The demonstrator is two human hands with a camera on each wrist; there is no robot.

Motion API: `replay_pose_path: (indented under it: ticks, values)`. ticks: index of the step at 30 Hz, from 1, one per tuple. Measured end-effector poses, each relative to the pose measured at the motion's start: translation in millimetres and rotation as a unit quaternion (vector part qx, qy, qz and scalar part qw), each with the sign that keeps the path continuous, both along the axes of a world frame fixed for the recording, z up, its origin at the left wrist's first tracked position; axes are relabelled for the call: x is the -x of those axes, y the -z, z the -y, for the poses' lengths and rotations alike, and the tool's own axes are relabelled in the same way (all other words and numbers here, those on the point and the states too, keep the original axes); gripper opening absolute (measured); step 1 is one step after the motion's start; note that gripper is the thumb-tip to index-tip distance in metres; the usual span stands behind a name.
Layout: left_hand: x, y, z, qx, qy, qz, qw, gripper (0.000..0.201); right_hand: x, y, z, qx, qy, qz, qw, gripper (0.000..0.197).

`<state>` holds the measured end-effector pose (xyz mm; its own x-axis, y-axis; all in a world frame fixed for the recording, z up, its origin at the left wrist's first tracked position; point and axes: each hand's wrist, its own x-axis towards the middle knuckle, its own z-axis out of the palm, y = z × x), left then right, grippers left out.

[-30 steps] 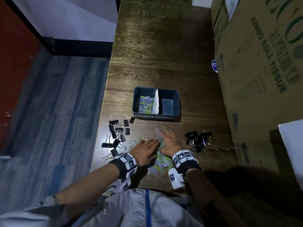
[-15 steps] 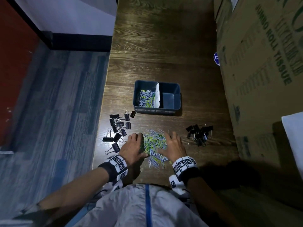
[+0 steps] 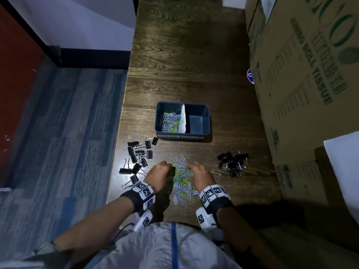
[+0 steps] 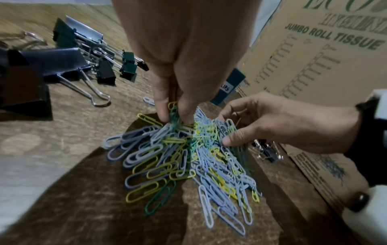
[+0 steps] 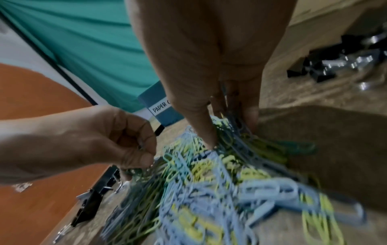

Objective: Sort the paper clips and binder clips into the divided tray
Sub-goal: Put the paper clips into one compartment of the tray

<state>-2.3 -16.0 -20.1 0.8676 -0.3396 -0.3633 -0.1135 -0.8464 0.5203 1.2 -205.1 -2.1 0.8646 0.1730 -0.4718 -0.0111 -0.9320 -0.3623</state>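
A heap of blue, yellow and green paper clips (image 3: 181, 179) (image 4: 188, 159) (image 5: 220, 182) lies on the dark wood table near its front edge. My left hand (image 3: 161, 171) (image 4: 173, 114) pinches clips at the heap's left side. My right hand (image 3: 200, 173) (image 5: 230, 122) curls its fingers into clips at the right side. Behind stands the dark blue divided tray (image 3: 182, 135): paper clips fill its left compartment, the right one holds nothing. Black binder clips (image 3: 138, 154) are scattered left of the heap, and a second pile of binder clips (image 3: 233, 164) sits to the right.
Large cardboard boxes (image 3: 303, 78) wall off the table's right side. The table's left edge (image 3: 118, 144) drops to a blue carpeted floor. A white sheet (image 3: 343, 164) shows at the far right.
My hands went from lying flat together over the clips to spreading apart on either side of the heap; now their fingers curl in and gather clips.
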Motion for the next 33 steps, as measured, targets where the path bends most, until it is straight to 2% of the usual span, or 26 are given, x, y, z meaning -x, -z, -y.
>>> replay_pose_path:
  ticks: [2,6,10,15,19,21,25,30,33]
  values:
    - [-1.8,-3.9,-2.3,0.024,-0.005,0.018,1.0,0.013,-2.7,-4.6,6.2,0.01,-0.003,0.006,1.0,0.036]
    - [-11.2,-23.7,-4.7,0.072,-0.02,0.029,0.997,0.02,-3.9,-12.1,10.9,0.025,0.005,-0.018,1.0,0.033]
    - [-32.8,-54.3,-8.4,0.117,-0.039,0.069,0.99,0.013,-6.9,-21.4,14.5,0.029,-0.003,-0.026,0.999,0.029]
    - [-84.3,-110.9,-9.8,0.158,-0.085,0.145,0.973,0.007,-22.4,-39.7,9.8,0.024,0.007,-0.033,0.999,0.023]
    - [-133.3,-130.2,-6.0,0.165,-0.144,0.18,0.959,0.003,-44.1,-66.7,0.8,-0.04,0.022,-0.029,0.999,0.016]
    - [-148.8,-127.6,-4.5,0.165,-0.158,0.163,0.96,0.009,-55.3,-86.1,-3.2,-0.08,0.007,0.006,0.997,0.013]
    - [-148.4,-105.3,-11.1,0.129,-0.147,0.107,0.975,0.035,-87.0,-126.3,-19.6,-0.116,0.003,0.071,0.991,0.012]
    - [-98.2,-74.2,-20.7,0.087,-0.179,0.122,0.972,0.028,-132.8,-143.6,-45.8,-0.127,0.013,0.16,0.979,0.006]
    - [-61.8,-51.7,-24.8,0.084,-0.156,0.045,0.983,0.029,-145.6,-137.2,-58.6,-0.137,0.037,0.162,0.977,0.009]
